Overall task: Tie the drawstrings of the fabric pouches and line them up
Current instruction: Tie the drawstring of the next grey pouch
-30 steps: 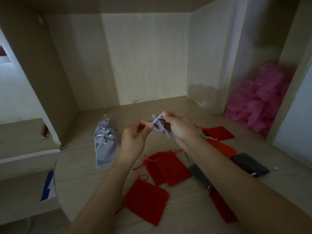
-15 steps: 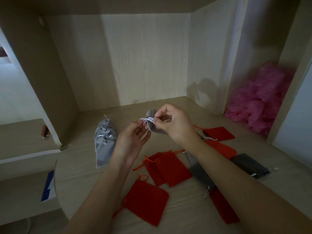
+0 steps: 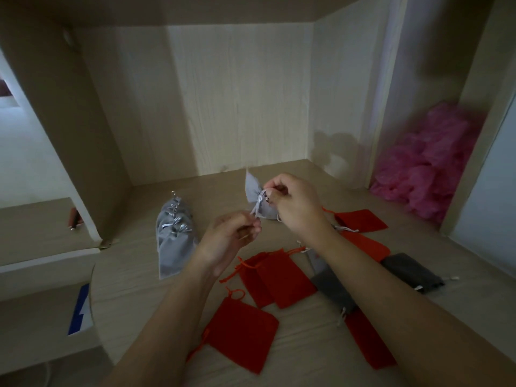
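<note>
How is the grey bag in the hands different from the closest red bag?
The grey bag is pale grey; the red bag is bright red. The grey bag hangs in the air, pinched by the left hand and right hand; the red bag lies flat, untouched. The grey bag's neck is pulled tight; the red bag's is not. Both are small cloth drawstring bags.

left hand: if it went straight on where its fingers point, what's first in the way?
Most likely the grey pouch that the right hand holds up: the left hand pinches its silver drawstring and points up and right along it. Depth is unclear.
</note>
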`<move>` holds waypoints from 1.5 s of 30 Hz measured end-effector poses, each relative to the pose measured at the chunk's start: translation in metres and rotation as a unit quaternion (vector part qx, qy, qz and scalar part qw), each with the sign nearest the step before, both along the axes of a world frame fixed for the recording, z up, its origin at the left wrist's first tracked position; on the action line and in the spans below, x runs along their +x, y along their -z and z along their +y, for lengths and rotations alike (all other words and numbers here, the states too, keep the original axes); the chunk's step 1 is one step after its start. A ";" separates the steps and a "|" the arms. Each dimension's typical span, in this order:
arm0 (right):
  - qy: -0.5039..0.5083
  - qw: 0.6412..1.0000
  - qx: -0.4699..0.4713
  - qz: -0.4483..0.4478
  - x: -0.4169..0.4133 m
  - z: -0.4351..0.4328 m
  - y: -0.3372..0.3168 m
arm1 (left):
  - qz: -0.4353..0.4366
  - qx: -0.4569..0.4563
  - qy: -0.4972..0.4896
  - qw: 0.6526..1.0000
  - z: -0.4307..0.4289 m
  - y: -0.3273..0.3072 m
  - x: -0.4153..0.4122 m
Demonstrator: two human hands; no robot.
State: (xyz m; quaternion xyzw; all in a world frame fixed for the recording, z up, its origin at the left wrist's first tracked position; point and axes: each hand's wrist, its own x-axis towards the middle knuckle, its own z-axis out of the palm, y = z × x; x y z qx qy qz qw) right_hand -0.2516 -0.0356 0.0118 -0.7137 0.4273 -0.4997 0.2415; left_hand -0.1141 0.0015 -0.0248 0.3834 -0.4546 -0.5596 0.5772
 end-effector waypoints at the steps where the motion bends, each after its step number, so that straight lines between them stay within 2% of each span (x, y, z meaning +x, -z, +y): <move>1: -0.002 1.000 0.007 -0.006 0.000 -0.001 0.001 | -0.017 0.003 0.012 1.000 0.000 0.001 0.001; 5: 0.010 1.000 -0.003 0.028 0.000 -0.003 0.006 | -0.076 0.039 0.059 0.995 -0.002 0.002 0.008; 13: 0.042 0.995 -0.035 0.078 0.006 -0.001 0.016 | -0.102 0.084 0.140 0.981 -0.002 -0.001 0.020; 15: 0.050 0.994 -0.033 0.086 0.002 -0.001 0.013 | -0.105 0.063 0.104 0.987 -0.001 -0.001 0.019; 17: 0.052 0.995 -0.012 0.088 -0.005 -0.003 0.006 | -0.163 0.009 -0.011 0.986 -0.001 -0.002 0.017; 19: 0.045 0.996 0.014 0.080 -0.012 -0.006 0.000 | -0.270 -0.066 -0.127 0.952 -0.002 -0.004 0.016; 20: 0.042 0.996 0.022 0.074 -0.014 -0.007 -0.001 | -0.324 -0.101 -0.142 0.930 -0.002 -0.005 0.016; 22: 0.042 0.996 0.032 0.075 -0.014 -0.008 -0.001 | -0.403 -0.136 -0.108 0.899 0.002 -0.006 0.009; 24: 0.036 0.996 0.034 0.073 -0.010 -0.006 0.002 | -0.444 -0.142 -0.104 0.879 0.005 -0.003 -0.002; 27: 0.018 0.998 0.038 0.045 -0.007 -0.007 0.006 | -0.432 -0.165 -0.153 0.873 0.002 -0.004 -0.009; 30: 0.007 0.999 0.037 0.014 -0.006 -0.010 0.010 | -0.365 -0.129 -0.101 0.916 0.004 -0.012 -0.010; 33: 0.013 1.000 0.017 -0.006 -0.005 -0.010 0.012 | -0.353 -0.077 -0.046 0.931 0.008 -0.019 -0.011; 37: 0.024 1.000 -0.005 0.001 -0.004 -0.012 0.015 | -0.398 -0.078 -0.053 0.913 0.001 -0.014 -0.007; 41: -0.009 1.000 0.004 -0.026 -0.001 -0.016 0.018 | -0.393 -0.068 -0.094 0.912 -0.009 -0.008 0.006; 43: -0.019 1.000 0.004 0.024 -0.002 -0.017 0.021 | -0.425 -0.060 -0.137 0.893 -0.024 -0.011 0.023; 45: -0.012 0.991 0.024 0.130 -0.007 -0.020 0.031 | -0.455 -0.030 -0.195 0.868 -0.047 -0.014 0.045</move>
